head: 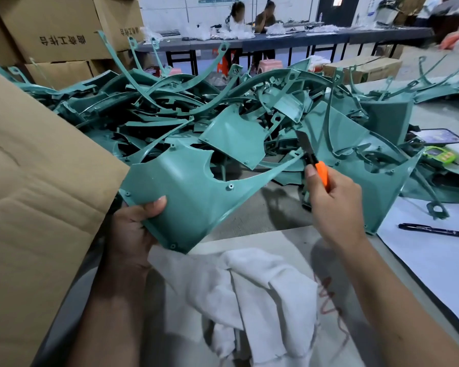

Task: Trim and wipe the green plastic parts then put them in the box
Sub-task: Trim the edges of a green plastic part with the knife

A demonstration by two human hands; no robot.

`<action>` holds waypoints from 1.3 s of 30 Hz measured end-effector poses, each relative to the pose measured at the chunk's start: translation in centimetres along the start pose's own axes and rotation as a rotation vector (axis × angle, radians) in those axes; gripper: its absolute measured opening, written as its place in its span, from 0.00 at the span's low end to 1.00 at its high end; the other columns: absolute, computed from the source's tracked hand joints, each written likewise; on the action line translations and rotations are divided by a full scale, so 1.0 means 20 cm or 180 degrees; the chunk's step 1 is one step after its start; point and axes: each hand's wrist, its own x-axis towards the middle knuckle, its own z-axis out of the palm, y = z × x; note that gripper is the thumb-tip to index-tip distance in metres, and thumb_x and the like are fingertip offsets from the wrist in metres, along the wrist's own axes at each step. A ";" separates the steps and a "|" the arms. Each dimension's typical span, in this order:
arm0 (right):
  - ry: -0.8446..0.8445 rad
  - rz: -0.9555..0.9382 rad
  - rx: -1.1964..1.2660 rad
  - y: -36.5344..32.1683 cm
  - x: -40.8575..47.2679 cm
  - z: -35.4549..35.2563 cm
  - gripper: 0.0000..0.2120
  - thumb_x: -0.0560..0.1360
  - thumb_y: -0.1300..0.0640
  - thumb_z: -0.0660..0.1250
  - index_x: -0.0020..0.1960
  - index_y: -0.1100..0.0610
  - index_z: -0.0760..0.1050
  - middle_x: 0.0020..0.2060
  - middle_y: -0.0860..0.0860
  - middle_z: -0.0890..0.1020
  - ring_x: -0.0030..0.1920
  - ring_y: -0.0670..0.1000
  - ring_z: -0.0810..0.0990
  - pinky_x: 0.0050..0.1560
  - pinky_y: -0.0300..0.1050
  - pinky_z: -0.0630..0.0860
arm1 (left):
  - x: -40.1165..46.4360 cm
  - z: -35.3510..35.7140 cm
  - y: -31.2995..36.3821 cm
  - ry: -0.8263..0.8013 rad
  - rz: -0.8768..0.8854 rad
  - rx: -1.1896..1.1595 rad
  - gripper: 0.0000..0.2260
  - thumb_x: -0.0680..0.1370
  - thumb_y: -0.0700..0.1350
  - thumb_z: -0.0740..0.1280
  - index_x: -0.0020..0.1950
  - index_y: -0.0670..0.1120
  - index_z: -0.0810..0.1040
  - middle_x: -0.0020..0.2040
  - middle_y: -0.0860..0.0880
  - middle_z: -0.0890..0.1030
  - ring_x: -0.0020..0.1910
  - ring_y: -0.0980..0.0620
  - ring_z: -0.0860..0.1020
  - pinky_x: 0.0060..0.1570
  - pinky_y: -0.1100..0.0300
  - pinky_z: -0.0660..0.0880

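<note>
A green plastic part was held up over the near edge of the table by the left hand. Its lower left corner was gripped, the thumb pressed onto the front face and the other fingers hidden behind the panel. Its long thin tip was stretched out to the right, and there it was met by the knife! An orange-handled utility knife was clasped in the right hand, fingers curled round the handle, the thumb laid along the near side. The dark blade was pointed up and away, set just beside the part's narrow tip; actual contact could not be told.

Behind, a big heap of green parts was spread across the far table. A white cloth was seen lying crumpled below the hands, nearest the camera. A brown cardboard box flap was raised on the left. On the right, a black pen was laid on white paper.
</note>
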 end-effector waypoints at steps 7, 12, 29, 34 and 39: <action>0.0187 0.0798 -0.0589 0.04 0.05 -0.08 0.24 0.85 0.45 0.61 0.34 0.55 0.66 0.27 0.50 0.72 0.29 0.51 0.69 0.31 0.48 0.62 | 0.00 0.00 -0.03 -0.0296 0.0021 -0.0131 0.18 0.70 0.38 0.69 0.52 0.57 0.88 0.56 0.52 0.87 0.57 0.48 0.85 0.49 0.45 0.83; 0.0420 0.0328 0.0176 -0.05 0.01 -0.06 0.06 0.86 0.50 0.62 0.54 0.52 0.68 0.34 0.49 0.77 0.29 0.44 0.74 0.31 0.46 0.71 | 0.04 0.02 -0.04 -0.0247 -0.0033 -0.0056 0.20 0.62 0.45 0.83 0.51 0.48 0.82 0.51 0.52 0.86 0.58 0.49 0.81 0.55 0.56 0.81; -0.0811 -0.0441 -0.1005 -0.11 -0.13 0.12 0.09 0.84 0.47 0.62 0.48 0.50 0.73 0.33 0.51 0.78 0.35 0.59 0.74 0.35 0.51 0.72 | -0.03 0.17 -0.01 -0.0720 0.2421 0.2816 0.10 0.66 0.35 0.83 0.40 0.34 0.84 0.43 0.40 0.85 0.58 0.39 0.80 0.64 0.45 0.75; -0.0863 -0.0174 -0.1327 -0.06 -0.09 0.10 0.08 0.82 0.47 0.63 0.46 0.48 0.70 0.32 0.50 0.77 0.35 0.59 0.75 0.35 0.48 0.68 | -0.03 0.13 -0.01 -0.0889 0.2420 0.2898 0.13 0.61 0.23 0.80 0.37 0.37 0.83 0.41 0.43 0.85 0.63 0.42 0.80 0.64 0.44 0.75; -0.0589 0.0406 -0.1869 0.02 0.00 0.04 0.10 0.84 0.48 0.61 0.48 0.52 0.74 0.35 0.52 0.77 0.37 0.61 0.77 0.38 0.50 0.74 | 0.00 0.09 -0.04 -0.0915 0.2491 0.2834 0.10 0.64 0.26 0.78 0.35 0.37 0.81 0.39 0.43 0.84 0.59 0.41 0.81 0.62 0.46 0.76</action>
